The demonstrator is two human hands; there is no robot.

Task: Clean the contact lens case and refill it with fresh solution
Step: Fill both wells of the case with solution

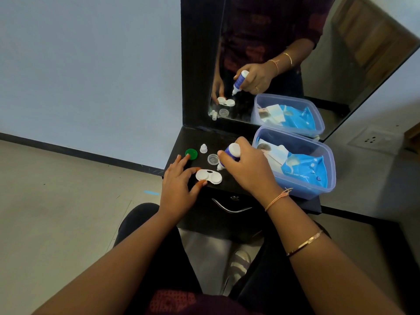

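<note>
— Fingers of my right hand [247, 171] are curled round the bottle [231, 153], tipped so its nozzle points down, just over the far rim of the case's right well.

— And the left?

— My left hand [179, 178] pinches the left end of the case [208, 176] between thumb and one finger. The other fingers are spread toward the green lid [191, 153].

— Where's the case sitting?

— Near the front edge of the table [227, 137], about midway along it, both wells open.

— So how far along are you?

— Both lids are off. The green one lies toward the left edge, the clear lid [213, 159] just behind the case. The bottle's cap [203, 148] stands between them, further back. I can't tell whether either well holds liquid, or whether this pour is the rinse or the refill.

— What's left, then?

— I'd say filling both wells, screwing both lids back on, and capping the bottle. The tub [327, 178] at the right edge holds a blue pack, should anything need drying.
</note>
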